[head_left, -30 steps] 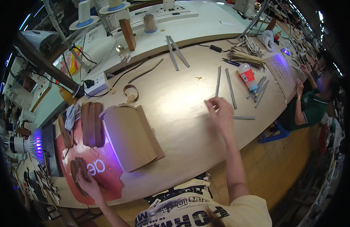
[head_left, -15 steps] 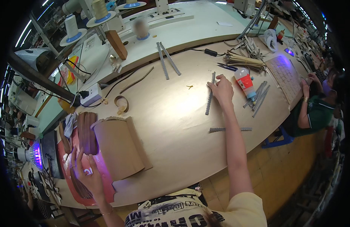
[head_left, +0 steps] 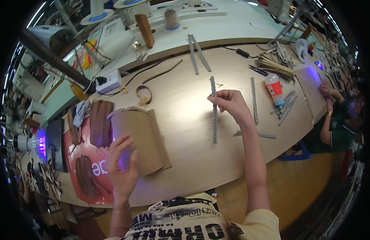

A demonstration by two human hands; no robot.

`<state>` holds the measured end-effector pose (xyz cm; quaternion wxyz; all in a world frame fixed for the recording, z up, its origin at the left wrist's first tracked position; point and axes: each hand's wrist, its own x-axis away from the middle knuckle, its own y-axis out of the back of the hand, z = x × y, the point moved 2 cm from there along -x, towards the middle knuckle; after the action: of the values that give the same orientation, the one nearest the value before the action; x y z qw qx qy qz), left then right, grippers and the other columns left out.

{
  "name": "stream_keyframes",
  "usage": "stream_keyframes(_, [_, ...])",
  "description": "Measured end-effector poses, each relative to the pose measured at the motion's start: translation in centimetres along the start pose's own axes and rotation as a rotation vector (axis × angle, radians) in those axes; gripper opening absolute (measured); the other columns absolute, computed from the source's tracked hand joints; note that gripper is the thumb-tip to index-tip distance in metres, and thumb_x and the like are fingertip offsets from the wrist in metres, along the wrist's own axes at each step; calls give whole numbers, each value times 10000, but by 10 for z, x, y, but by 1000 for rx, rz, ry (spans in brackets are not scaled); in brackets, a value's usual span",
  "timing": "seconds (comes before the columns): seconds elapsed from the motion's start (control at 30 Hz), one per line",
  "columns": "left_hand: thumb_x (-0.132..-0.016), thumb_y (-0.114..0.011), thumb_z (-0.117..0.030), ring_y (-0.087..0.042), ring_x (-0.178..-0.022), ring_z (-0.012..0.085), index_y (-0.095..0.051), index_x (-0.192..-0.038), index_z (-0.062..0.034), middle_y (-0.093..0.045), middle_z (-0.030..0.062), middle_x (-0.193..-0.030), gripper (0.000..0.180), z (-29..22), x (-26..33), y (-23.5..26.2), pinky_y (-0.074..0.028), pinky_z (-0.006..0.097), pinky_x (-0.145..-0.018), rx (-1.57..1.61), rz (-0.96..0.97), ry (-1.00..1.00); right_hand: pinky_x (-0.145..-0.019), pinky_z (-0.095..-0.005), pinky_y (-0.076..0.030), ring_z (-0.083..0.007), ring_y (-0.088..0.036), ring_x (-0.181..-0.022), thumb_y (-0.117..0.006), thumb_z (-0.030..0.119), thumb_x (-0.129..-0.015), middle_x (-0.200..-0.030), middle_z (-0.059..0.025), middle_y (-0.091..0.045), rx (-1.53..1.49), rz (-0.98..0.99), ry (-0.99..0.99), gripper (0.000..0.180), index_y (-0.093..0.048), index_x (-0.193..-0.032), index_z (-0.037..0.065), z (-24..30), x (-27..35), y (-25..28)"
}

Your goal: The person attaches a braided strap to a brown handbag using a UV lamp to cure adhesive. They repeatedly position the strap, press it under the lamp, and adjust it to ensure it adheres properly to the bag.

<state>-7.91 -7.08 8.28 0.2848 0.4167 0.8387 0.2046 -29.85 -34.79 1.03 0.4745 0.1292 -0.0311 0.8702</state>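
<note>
My right hand (head_left: 231,105) pinches a narrow grey strip with a notched edge (head_left: 214,120) between thumb and fingers, holding it upright over the tan-covered table (head_left: 189,160). To its right a similar grey strip (head_left: 254,100) lies on the table, and another (head_left: 265,135) lies crosswise, partly behind my right forearm. My left hand (head_left: 124,164) is open and holds nothing, its fingers apart above the edge of the red sheet (head_left: 79,180) and in front of a curved brown panel (head_left: 141,140).
Brown strip bundles (head_left: 101,124) rest on the red sheet. Two grey strips (head_left: 199,54) lie at the far edge. On the right are a glue bottle (head_left: 274,90), more grey strips (head_left: 288,107), pens (head_left: 258,71) and tan strips (head_left: 273,69). A person in green (head_left: 339,124) sits at the far right.
My right hand has come left and nearer with a grey strip, leaving a similar strip on the table. My left hand has moved right, from the brown bundles toward the curved panel. The view has shifted.
</note>
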Motion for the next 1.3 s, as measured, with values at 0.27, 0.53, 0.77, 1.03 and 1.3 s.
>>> stream_keyframes(0.27, [-943,-611,-69,-638,-1100,211,-517,-1343,39,-654,159,-1193,424,2,-7,-1,-484,331,-995,638,102,308,-496,-176,-433,-33,-563,-548,-812,143,-810,-681,-46,-667,-65,602,-116,255,-720,-929,-63,74,62,-127])
stream_keyframes(0.53, [-900,-693,-50,-671,-1038,174,-421,-1413,21,-697,157,-1093,585,15,-23,24,-524,269,-903,889,91,433,-460,-178,-420,-38,-553,-527,-810,64,-801,-697,-54,-675,-27,721,-80,247,-723,-993,-64,81,75,-161])
stream_keyframes(0.77, [-836,-727,41,-690,-994,166,-384,-1430,12,-704,177,-1061,686,10,-16,27,-559,258,-870,974,1,480,-499,-179,-418,-31,-547,-574,-808,30,-794,-772,-45,-646,51,669,2,219,-713,-961,-76,74,82,-169])
stream_keyframes(1.03, [-855,-701,50,-701,-962,170,-374,-1427,2,-703,186,-1063,661,9,-14,33,-568,244,-845,985,-6,502,-533,-185,-381,-14,-473,-601,-788,74,-818,-735,4,-599,99,674,36,217,-729,-978,-60,72,87,-176])
stream_keyframes(1.3, [-865,-724,-18,-709,-949,187,-433,-1367,35,-731,157,-969,582,31,-13,25,-561,286,-874,930,-57,513,-564,-216,-429,-48,-527,-614,-783,20,-810,-765,-30,-634,108,665,63,197,-731,-980,-65,65,88,-179])
